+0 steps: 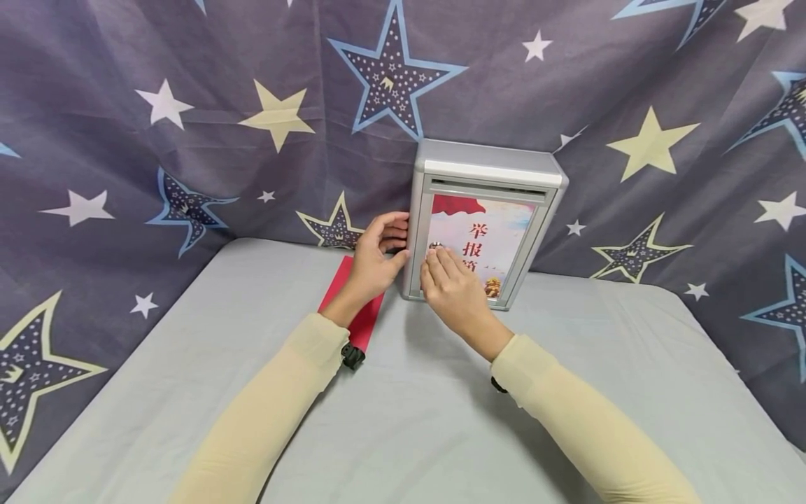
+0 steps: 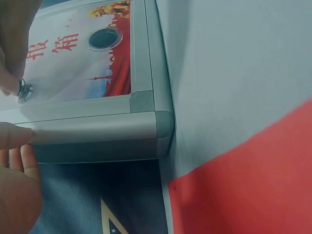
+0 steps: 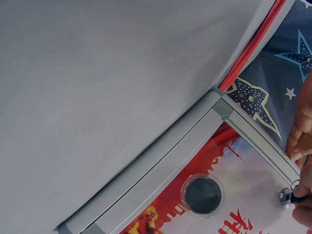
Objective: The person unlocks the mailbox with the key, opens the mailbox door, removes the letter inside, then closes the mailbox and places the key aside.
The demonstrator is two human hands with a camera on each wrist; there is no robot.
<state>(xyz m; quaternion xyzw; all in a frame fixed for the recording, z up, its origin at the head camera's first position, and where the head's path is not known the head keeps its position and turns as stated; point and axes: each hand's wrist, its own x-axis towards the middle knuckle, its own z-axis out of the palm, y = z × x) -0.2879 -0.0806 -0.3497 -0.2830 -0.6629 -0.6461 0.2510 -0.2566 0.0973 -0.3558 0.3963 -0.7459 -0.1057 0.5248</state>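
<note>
A silver box with a printed front panel stands upright against the backdrop. My right hand is at the left part of its front, with fingertips pinching a small key. The key sits at a round metal lock, and a thin key ring shows beside it. On the box's left side, my left hand touches the edge with thumb and fingertips, its fingers loosely bent. A round dark window is set in the front panel, hidden behind the right hand in the head view.
A flat red sheet lies on the pale cloth-covered table, partly under the left wrist. Along the box's top front runs a narrow slot. A dark star-patterned curtain hangs right behind the box and around the table.
</note>
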